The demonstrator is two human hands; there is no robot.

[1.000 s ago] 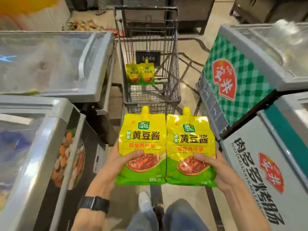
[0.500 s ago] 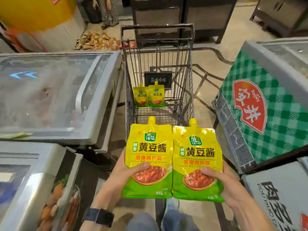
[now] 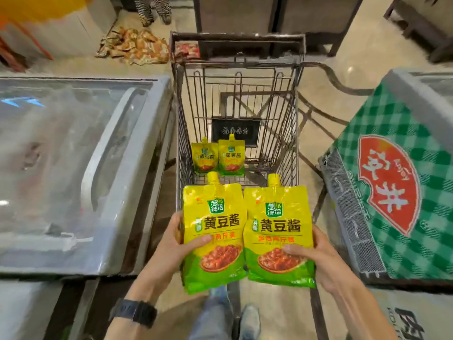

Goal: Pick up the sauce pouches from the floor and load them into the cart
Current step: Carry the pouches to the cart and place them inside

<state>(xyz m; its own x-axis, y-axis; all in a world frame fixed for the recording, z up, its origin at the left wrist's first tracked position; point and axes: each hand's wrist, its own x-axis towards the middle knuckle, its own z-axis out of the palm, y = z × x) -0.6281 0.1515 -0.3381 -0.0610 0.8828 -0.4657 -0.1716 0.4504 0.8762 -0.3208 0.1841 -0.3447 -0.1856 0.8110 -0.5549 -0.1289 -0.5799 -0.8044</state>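
Note:
I hold two yellow-and-green sauce pouches upright side by side, just in front of the wire cart's near end. My left hand (image 3: 176, 244) grips the left pouch (image 3: 215, 217) with its thumb across the front. My right hand (image 3: 316, 256) grips the right pouch (image 3: 279, 217) the same way. The cart (image 3: 300, 99) stands straight ahead in the aisle. Two more pouches (image 3: 218, 157) stand upright inside it at the back left of its basket.
A glass-topped chest freezer (image 3: 73, 168) borders the aisle on the left. A freezer under a green checked cover (image 3: 392, 192) stands on the right. Packets lie in a heap on the floor (image 3: 137, 45) beyond the cart, with a person's legs (image 3: 152, 8) behind them.
I have walked up to the cart, which now looks larger and closer. Both pouches stay in my hands and now overlap the cart's near end.

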